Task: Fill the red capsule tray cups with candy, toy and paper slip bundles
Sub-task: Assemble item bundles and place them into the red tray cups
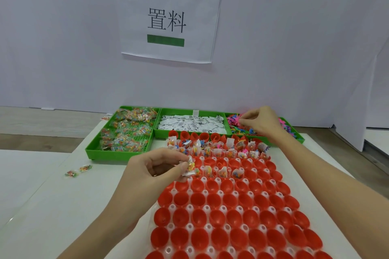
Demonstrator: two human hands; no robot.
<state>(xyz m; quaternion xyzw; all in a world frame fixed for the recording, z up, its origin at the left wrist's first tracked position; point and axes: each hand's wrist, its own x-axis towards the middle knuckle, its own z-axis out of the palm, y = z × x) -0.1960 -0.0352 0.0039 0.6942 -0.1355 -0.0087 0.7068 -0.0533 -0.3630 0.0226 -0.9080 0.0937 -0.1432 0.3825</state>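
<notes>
Your left hand (155, 166) curls its fingers and pinches a small bundle (191, 167) of a candy bag and a paper slip, just over the left edge of the red capsule tray (231, 212). Your right hand (261, 122) reaches into the far right green bin (300, 136) and pinches at the little pink and mixed-color toys (235, 121); your fingers hide what they have, so you cannot tell which toy it is. That hand also covers much of that bin. The tray's far rows hold bundles already, and one more row has a few; the near cups are bare red. The tray's near end is cut off by the bottom of the view. The left green bin (92, 149) holds clear candy bags (126, 132). The middle green bin (156, 130) holds white paper slips (189, 123) with black print too small to read. Two loose candy bags (78, 170) lie on the white table (31, 174) to the left. A white sign (168, 19) on the wall reads "置料", with two green blocks covering other parts of it.
</notes>
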